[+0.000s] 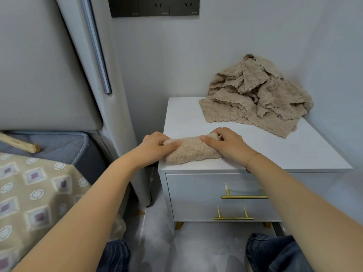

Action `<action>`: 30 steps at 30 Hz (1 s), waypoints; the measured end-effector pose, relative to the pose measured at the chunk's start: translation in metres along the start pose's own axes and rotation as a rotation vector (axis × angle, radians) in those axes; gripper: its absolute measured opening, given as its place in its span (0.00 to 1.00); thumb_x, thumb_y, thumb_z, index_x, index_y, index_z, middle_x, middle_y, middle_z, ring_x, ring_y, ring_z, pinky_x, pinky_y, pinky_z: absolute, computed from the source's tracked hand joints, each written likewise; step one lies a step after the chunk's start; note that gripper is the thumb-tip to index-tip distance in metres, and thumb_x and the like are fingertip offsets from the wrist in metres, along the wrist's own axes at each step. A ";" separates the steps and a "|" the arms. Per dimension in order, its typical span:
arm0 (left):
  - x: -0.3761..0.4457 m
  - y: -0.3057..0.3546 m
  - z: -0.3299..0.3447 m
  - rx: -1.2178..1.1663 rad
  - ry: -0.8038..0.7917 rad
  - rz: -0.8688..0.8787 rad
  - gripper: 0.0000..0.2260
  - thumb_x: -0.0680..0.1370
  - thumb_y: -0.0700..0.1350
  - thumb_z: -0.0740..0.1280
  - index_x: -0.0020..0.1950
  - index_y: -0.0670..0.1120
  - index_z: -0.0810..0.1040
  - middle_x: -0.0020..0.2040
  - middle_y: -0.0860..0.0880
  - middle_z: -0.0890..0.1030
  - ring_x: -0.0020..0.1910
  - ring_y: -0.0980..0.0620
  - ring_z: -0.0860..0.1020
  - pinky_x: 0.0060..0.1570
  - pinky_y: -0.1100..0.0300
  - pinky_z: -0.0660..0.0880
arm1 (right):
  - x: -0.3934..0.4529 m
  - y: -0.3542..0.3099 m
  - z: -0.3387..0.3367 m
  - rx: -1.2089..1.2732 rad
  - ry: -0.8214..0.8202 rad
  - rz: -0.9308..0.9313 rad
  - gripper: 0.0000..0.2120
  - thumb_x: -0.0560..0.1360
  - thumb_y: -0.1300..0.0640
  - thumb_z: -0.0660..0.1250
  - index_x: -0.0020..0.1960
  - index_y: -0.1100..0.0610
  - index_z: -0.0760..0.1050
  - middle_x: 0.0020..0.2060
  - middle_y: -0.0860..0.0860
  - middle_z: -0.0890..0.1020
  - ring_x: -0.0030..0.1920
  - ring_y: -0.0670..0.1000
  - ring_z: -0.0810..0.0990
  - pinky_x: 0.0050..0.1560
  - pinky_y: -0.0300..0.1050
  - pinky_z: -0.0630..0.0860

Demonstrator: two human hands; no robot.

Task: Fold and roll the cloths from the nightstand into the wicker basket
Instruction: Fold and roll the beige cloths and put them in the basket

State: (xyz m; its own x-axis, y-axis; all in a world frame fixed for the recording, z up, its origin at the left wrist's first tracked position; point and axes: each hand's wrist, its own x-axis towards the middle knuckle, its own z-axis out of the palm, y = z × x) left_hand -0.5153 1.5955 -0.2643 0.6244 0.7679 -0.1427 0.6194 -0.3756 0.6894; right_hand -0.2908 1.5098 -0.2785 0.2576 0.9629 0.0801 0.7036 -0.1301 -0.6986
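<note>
**Beige cloth roll held at the front of the nightstand**

Upholstered grey headboard (43,71): fills the upper left, with a metal strip running down its edge. Below it, a bed with a tan patterned cover (29,193).

White two-drawer nightstand (294,150): stands just beside the bed against a pale wall; each drawer carries a slim gold bar handle (244,197).

Heap of crumpled beige fleecy cloths (259,95): piled loosely on the rear right of the nightstand top, against the wall, apart from the roll in front.

Rolled beige fleecy cloth (191,151): lies crosswise at the front left edge of the nightstand top, rolled into a short thick cylinder, touching the surface.

Left hand (155,147): grips the left end of the roll, fingers curled over the top and thumb laid along the near side.

Right hand (225,143): grips the right end, fingers curled over the far side and thumb pressed on top; a thin gold bracelet (252,159) sits on the wrist.

Dark wall socket panel (155,5): mounted above, at the top edge
</note>
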 end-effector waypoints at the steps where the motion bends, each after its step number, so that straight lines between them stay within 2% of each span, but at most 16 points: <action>1: -0.002 0.002 -0.002 -0.032 -0.042 0.013 0.29 0.70 0.71 0.65 0.44 0.43 0.79 0.46 0.41 0.79 0.49 0.47 0.78 0.51 0.54 0.72 | -0.002 0.001 -0.002 0.083 -0.036 -0.008 0.21 0.75 0.39 0.65 0.43 0.59 0.73 0.33 0.48 0.71 0.35 0.47 0.69 0.43 0.44 0.64; 3: -0.007 0.009 -0.003 -0.084 -0.081 0.026 0.26 0.67 0.66 0.70 0.51 0.46 0.78 0.48 0.48 0.82 0.48 0.52 0.80 0.51 0.56 0.77 | -0.008 0.001 -0.006 0.215 -0.090 -0.031 0.17 0.75 0.43 0.66 0.50 0.58 0.74 0.34 0.49 0.71 0.34 0.44 0.69 0.39 0.39 0.66; 5: -0.008 0.014 -0.002 -0.080 -0.077 0.030 0.22 0.68 0.61 0.72 0.52 0.47 0.77 0.48 0.50 0.82 0.47 0.53 0.80 0.50 0.58 0.77 | -0.015 -0.001 -0.010 0.299 -0.101 -0.051 0.14 0.76 0.49 0.67 0.52 0.60 0.74 0.31 0.46 0.71 0.30 0.40 0.67 0.33 0.32 0.64; 8: -0.007 0.020 0.007 -0.154 -0.071 0.016 0.24 0.66 0.64 0.75 0.52 0.50 0.78 0.49 0.49 0.83 0.49 0.51 0.81 0.55 0.54 0.77 | -0.024 -0.003 -0.021 0.446 -0.032 0.003 0.12 0.75 0.53 0.70 0.53 0.59 0.74 0.28 0.43 0.73 0.27 0.39 0.68 0.31 0.30 0.66; 10: -0.009 0.032 0.015 -0.262 -0.061 0.020 0.22 0.68 0.61 0.75 0.57 0.53 0.78 0.50 0.49 0.83 0.49 0.51 0.82 0.56 0.55 0.77 | -0.032 -0.003 -0.031 0.608 0.067 0.070 0.14 0.73 0.54 0.72 0.55 0.57 0.75 0.33 0.45 0.81 0.33 0.41 0.77 0.38 0.35 0.75; 12: -0.012 0.051 0.025 -0.369 -0.076 0.038 0.23 0.69 0.58 0.74 0.60 0.50 0.79 0.51 0.48 0.84 0.49 0.51 0.83 0.55 0.57 0.79 | -0.044 -0.003 -0.041 0.781 0.188 0.151 0.17 0.72 0.53 0.74 0.58 0.55 0.75 0.44 0.50 0.85 0.47 0.50 0.83 0.53 0.48 0.79; 13: -0.016 0.062 0.030 -0.413 -0.083 0.046 0.21 0.69 0.56 0.73 0.58 0.48 0.81 0.50 0.47 0.84 0.49 0.50 0.83 0.54 0.57 0.79 | -0.051 -0.005 -0.046 0.868 0.245 0.189 0.18 0.71 0.53 0.74 0.59 0.55 0.75 0.48 0.53 0.84 0.50 0.52 0.83 0.55 0.50 0.79; 16: -0.031 0.093 0.046 -0.514 -0.076 0.068 0.14 0.72 0.52 0.73 0.53 0.45 0.83 0.47 0.46 0.85 0.46 0.51 0.83 0.50 0.60 0.80 | -0.074 -0.014 -0.062 1.119 0.357 0.243 0.24 0.71 0.54 0.74 0.64 0.58 0.72 0.52 0.54 0.83 0.50 0.49 0.83 0.52 0.47 0.80; 19: -0.054 0.124 0.064 -0.602 -0.077 0.095 0.13 0.72 0.50 0.73 0.53 0.44 0.82 0.46 0.42 0.84 0.42 0.50 0.83 0.44 0.62 0.80 | -0.111 -0.016 -0.074 1.353 0.425 0.187 0.30 0.72 0.56 0.74 0.70 0.61 0.68 0.61 0.58 0.79 0.59 0.54 0.80 0.57 0.51 0.79; 22: -0.081 0.149 0.084 -0.613 -0.111 0.102 0.13 0.73 0.49 0.73 0.53 0.45 0.80 0.45 0.38 0.84 0.41 0.45 0.83 0.45 0.56 0.82 | -0.162 -0.018 -0.080 1.334 0.501 0.214 0.22 0.74 0.59 0.71 0.66 0.60 0.72 0.59 0.56 0.81 0.59 0.53 0.81 0.57 0.50 0.79; 24: -0.100 0.162 0.099 -0.586 -0.156 0.110 0.11 0.73 0.49 0.73 0.51 0.44 0.81 0.43 0.39 0.84 0.40 0.44 0.82 0.42 0.57 0.82 | -0.196 -0.019 -0.083 1.291 0.559 0.260 0.18 0.75 0.59 0.70 0.63 0.59 0.74 0.56 0.53 0.83 0.56 0.51 0.82 0.52 0.48 0.81; 28: -0.136 0.181 0.128 -0.562 -0.254 0.145 0.08 0.74 0.48 0.71 0.47 0.46 0.85 0.41 0.46 0.85 0.38 0.54 0.81 0.40 0.64 0.79 | -0.251 -0.016 -0.089 1.285 0.756 0.419 0.17 0.72 0.58 0.72 0.60 0.59 0.76 0.52 0.55 0.84 0.52 0.53 0.83 0.45 0.46 0.82; 30: -0.152 0.189 0.147 -0.496 -0.305 0.171 0.08 0.73 0.51 0.72 0.46 0.48 0.86 0.41 0.48 0.86 0.38 0.57 0.80 0.42 0.63 0.77 | -0.282 -0.011 -0.089 1.279 0.855 0.481 0.16 0.72 0.59 0.73 0.58 0.60 0.77 0.51 0.55 0.84 0.51 0.53 0.84 0.44 0.47 0.83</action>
State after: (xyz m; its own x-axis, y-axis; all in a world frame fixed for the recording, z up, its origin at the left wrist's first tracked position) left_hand -0.4232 1.3312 -0.2165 0.8494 0.5070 -0.1468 0.2479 -0.1376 0.9590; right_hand -0.3127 1.2189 -0.2301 0.8642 0.4285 -0.2637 -0.4209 0.3283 -0.8456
